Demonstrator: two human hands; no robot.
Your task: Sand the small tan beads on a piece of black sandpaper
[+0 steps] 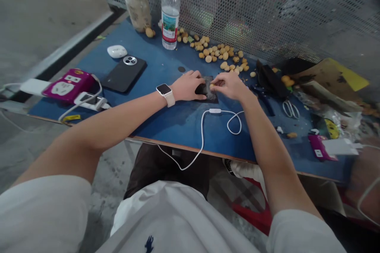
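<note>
- On the blue counter, near its front edge, both hands work close together over a black mat.
- The right hand pinches a small tan fruit between thumb and fingertips, its fingers nearly closed on the fruit.
- The left hand rests on the mat's near-left part with its fingers curled loosely; whether they grip anything cannot be told.
- The fruit lies between the hands, at the right hand's fingertips and just beyond the left hand's, so the right hand is nearer.
- Its shape looks round, so no long axis or pointing direction can be told at this size.
- The mat, partly hidden, seems longer from front to back.
- Loose tan fruits scatter beyond the hands, toward a perforated metal screen.
- A plastic water bottle stands at the back, a black phone lies left of the left hand, and scissors lie right of the right hand.
</note>
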